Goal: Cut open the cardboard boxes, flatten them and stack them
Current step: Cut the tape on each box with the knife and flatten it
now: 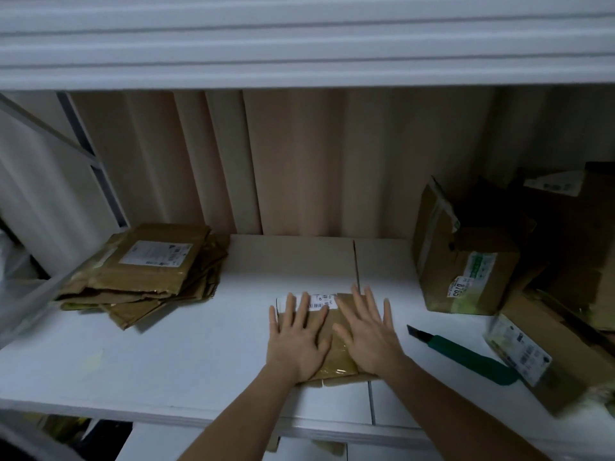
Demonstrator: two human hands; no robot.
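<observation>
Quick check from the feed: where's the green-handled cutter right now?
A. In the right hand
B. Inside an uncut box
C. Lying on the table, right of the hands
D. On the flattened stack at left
C: the green-handled cutter lies on the table, right of the right hand; both hands press flat on the flattened box.

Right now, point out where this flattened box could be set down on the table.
Bare table lies between the flattened stack at left and the box under both hands, left hand and right hand. Another bare strip runs behind the box. The right side is crowded: the green cutter and uncut boxes.
</observation>
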